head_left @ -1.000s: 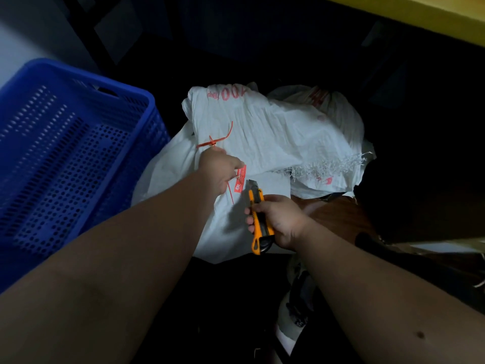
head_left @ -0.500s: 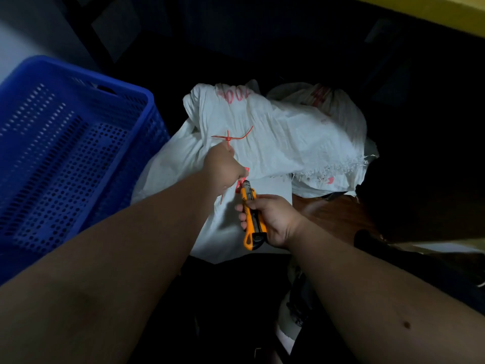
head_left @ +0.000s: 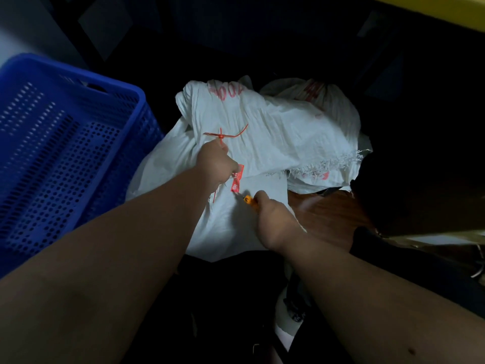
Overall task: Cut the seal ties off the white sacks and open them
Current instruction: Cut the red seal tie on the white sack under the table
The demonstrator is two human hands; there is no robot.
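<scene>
Both hands are down on the sacks: my left hand (head_left: 216, 164) is clenched around the bunched neck of the front white sack (head_left: 262, 143), gripping it together with the red seal tie (head_left: 223, 135), whose loose ends stick out above my knuckles while its red tags (head_left: 237, 178) hang below the fist. My right hand (head_left: 273, 219) is closed around the orange utility knife (head_left: 249, 200), of which only the tip shows past my fingers, pointing up at the lower tag and just beside it; I cannot tell whether the blade touches it. A second white sack (head_left: 330, 106) lies behind the first, its frayed open edge draped toward the right. To my left stands a blue perforated crate (head_left: 78, 143), close against the sacks, and a brown wooden surface (head_left: 325, 216) shows under my right wrist; everything beyond is too dark to make out, and my own forearms cover the near part of the front sack. Compared with half a second ago, my right hand has rolled over so the knife body is now hidden beneath it, and the tip has dropped lower, away from my left fist. Red print on the front sack's top fold looks like "400" upside down; the tags' writing is too small to read.
</scene>
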